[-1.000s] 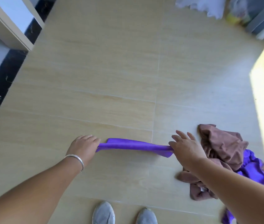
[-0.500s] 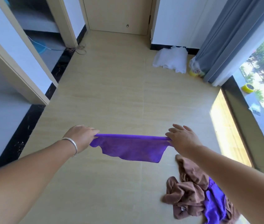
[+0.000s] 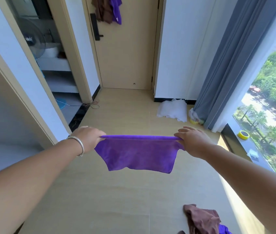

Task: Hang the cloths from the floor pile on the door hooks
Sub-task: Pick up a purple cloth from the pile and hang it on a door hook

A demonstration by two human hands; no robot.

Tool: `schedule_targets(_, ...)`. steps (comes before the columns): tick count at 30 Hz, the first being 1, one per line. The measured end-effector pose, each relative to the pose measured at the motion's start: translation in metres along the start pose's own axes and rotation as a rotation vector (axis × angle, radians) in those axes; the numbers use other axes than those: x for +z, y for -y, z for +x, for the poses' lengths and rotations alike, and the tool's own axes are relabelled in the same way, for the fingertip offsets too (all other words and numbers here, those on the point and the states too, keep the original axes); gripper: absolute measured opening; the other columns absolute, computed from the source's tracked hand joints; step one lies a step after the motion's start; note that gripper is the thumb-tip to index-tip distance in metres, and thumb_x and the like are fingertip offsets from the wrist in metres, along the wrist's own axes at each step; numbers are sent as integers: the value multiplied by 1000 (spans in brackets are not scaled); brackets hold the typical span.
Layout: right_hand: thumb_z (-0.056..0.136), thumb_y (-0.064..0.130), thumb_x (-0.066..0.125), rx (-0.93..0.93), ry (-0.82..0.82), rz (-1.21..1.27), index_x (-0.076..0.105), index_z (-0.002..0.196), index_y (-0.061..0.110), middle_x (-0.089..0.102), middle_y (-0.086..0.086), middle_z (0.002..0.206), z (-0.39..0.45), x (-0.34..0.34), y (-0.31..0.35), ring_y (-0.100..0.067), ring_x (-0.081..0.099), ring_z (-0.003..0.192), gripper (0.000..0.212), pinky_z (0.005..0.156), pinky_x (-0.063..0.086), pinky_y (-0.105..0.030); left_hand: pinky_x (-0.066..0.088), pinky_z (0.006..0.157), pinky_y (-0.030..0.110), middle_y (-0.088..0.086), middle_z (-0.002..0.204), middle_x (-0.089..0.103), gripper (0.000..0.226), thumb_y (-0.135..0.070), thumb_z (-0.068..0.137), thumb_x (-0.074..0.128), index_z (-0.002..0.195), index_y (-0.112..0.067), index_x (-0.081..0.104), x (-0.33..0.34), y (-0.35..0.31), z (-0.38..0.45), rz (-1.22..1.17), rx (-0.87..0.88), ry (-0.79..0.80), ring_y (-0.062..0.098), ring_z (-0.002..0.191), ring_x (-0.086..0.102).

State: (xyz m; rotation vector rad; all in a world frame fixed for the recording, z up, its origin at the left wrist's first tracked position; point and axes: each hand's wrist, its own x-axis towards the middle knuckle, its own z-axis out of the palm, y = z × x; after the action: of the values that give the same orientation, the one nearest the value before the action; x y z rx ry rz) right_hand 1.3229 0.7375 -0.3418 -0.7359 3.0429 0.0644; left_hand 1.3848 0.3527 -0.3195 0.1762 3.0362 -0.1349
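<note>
Both hands up front, left hand and right hand, each pinching a top corner of the purple cloth, stretched flat between them, lower edge hanging free in the air above the floor. Door at the far end, well apart from the cloth; at least 2 cloths, brown and purple, already hanging near its top, hooks themselves not visible. Floor pile at bottom right has brown cloth plus a bit of purple left. Judged partway: some hung, 1 in hand, pile not finished.
</note>
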Motion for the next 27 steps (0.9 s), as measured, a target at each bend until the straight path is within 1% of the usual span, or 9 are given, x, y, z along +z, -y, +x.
schedule_targets(2, 100, 40, 38, -18, -53, -23, 60, 116, 36, 59, 14, 113, -2, -37, -6, -13, 44, 122, 28, 96, 37, -31, 31, 54, 28, -4, 75, 62, 28, -28, 97, 33, 83, -21, 57, -34, 0, -3, 3, 16, -49, 20, 79, 54)
schedule_targets(4, 100, 39, 37, -20, -85, -32, 60, 118, 36, 59, 13, 115, -6, -73, -11, -13, 45, 122, 29, 97, 39, -32, 30, 53, 27, -4, 72, 61, 31, -31, 99, 34, 82, -21, 58, -67, -2, -6, 5, 33, -93, 21, 76, 56)
schedule_targets(7, 101, 38, 36, -13, -112, -46, 58, 124, 35, 57, 12, 123, -13, -120, -16, -14, 43, 126, 32, 103, 37, -34, 38, 58, 28, -5, 72, 62, 35, -36, 100, 33, 79, -24, 59, -116, -3, -14, 10, 39, -144, 19, 74, 57)
schedule_targets(9, 102, 39, 35, -7, -134, -56, 58, 124, 36, 57, 11, 124, -18, -149, -19, -14, 44, 126, 32, 104, 37, -34, 39, 60, 29, -5, 71, 61, 35, -36, 99, 33, 77, -25, 58, -146, -2, -19, 7, 37, -182, 18, 72, 56)
schedule_targets(12, 102, 40, 36, -19, -169, -91, 58, 122, 37, 59, 12, 119, -25, -196, -23, -14, 48, 120, 30, 100, 41, -34, 34, 57, 29, -5, 69, 59, 36, -36, 99, 34, 74, -24, 55, -189, -1, -26, 27, 33, -238, 18, 71, 54)
schedule_targets(17, 102, 39, 33, -28, -275, -93, 61, 115, 33, 60, 12, 112, -39, -271, -32, -13, 49, 116, 32, 98, 42, -35, 39, 61, 31, -8, 74, 63, 34, -35, 100, 34, 78, -32, 58, -259, -3, -36, 66, 36, -322, 18, 74, 57)
schedule_targets(20, 102, 37, 34, -25, -325, -108, 61, 113, 33, 60, 12, 111, -49, -309, -39, -13, 49, 116, 30, 97, 42, -36, 41, 63, 32, -8, 75, 63, 36, -36, 101, 33, 70, -38, 51, -297, -5, -44, 76, 37, -376, 19, 75, 57)
schedule_targets(24, 102, 37, 35, -28, -396, -119, 62, 114, 33, 61, 12, 110, -61, -349, -47, -13, 51, 114, 30, 95, 44, -34, 35, 60, 30, -9, 77, 62, 35, -39, 101, 30, 80, -36, 58, -337, -8, -53, 122, 54, -481, 17, 74, 56)
schedule_targets(27, 102, 36, 33, -32, -426, -123, 62, 115, 34, 61, 14, 110, -63, -370, -50, -12, 49, 115, 31, 95, 44, -35, 42, 65, 32, -11, 77, 61, 35, -38, 101, 30, 78, -40, 55, -358, -8, -56, 144, 49, -497, 16, 75, 56)
